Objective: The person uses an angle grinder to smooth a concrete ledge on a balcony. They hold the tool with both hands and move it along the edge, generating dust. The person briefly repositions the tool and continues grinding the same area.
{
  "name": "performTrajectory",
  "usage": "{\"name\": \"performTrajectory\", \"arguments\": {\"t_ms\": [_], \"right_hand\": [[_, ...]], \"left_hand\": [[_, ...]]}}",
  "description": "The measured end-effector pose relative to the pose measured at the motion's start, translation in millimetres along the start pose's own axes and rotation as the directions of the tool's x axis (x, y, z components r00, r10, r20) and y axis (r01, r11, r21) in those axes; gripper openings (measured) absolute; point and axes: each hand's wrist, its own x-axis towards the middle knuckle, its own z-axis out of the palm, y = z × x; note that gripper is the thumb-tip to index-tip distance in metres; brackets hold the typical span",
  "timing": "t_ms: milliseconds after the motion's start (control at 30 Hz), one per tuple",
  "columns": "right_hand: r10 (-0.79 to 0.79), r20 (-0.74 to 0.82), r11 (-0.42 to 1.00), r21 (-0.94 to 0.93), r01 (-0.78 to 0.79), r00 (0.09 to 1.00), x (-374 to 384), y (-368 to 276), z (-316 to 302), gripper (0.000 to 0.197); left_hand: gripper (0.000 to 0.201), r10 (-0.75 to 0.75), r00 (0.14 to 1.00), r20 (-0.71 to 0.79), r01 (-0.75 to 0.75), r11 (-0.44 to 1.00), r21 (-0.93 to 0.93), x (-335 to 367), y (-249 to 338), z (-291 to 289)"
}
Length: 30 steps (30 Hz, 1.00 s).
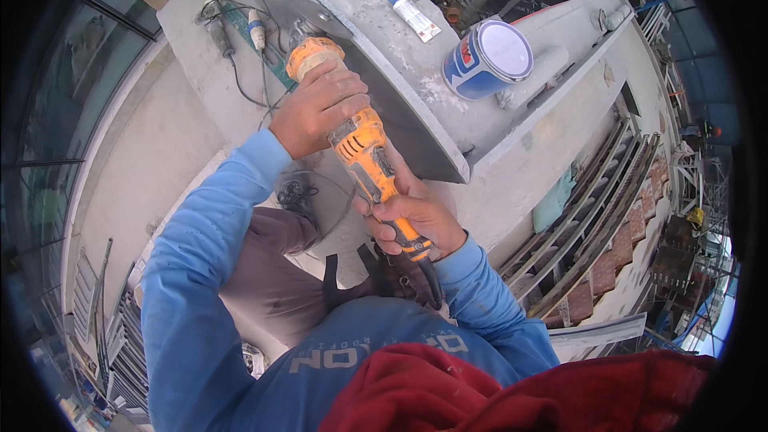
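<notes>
Orange angle grinder [364, 148]: heavy, rigid. Left hand [316, 108] clamped around its head end, right hand [416, 220] wrapped around rear handle.

A blue-and-white paint can [488, 58] stands on the concrete ledge [512, 152] near two small tubes [414, 18], with stacked bricks [632, 232] below.

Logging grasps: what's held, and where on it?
Orange angle grinder: left hand grips its front near the head, right hand grips the rear handle.
</notes>
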Motion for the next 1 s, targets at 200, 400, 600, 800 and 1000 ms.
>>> {"name": "performTrajectory", "arguments": {"t_ms": [200,400,600,800,1000], "right_hand": [[-0.004,-0.021,1.000,0.016,0.004,1.000,-21.5,9.7,5.8,0.117],[-0.006,-0.013,1.000,0.001,0.006,1.000,-3.9,2.8,-0.9,0.114],[-0.019,0.000,1.000,-0.013,0.019,1.000,21.0,-7.8,-5.0,0.110],[-0.032,0.031,0.999,0.010,0.031,0.999,23.4,-5.5,-7.3,0.110],[-0.006,0.022,1.000,-0.007,0.006,1.000,-5.7,7.7,-3.1,0.117]], "left_hand": [[0.058,0.041,0.999,0.000,-0.041,0.999,-0.020,2.5,21.1,-5.6],[0.068,0.045,0.998,0.044,-0.042,0.998,-0.053,0.4,0.7,-2.1],[0.066,0.003,1.000,0.010,-0.002,1.000,-0.025,-1.0,-22.0,3.3],[0.063,-0.009,1.000,-0.005,0.009,1.000,-0.016,-0.8,-20.4,2.7],[0.064,0.037,0.999,0.037,-0.036,0.999,-0.032,-0.9,6.5,-3.0]]}}
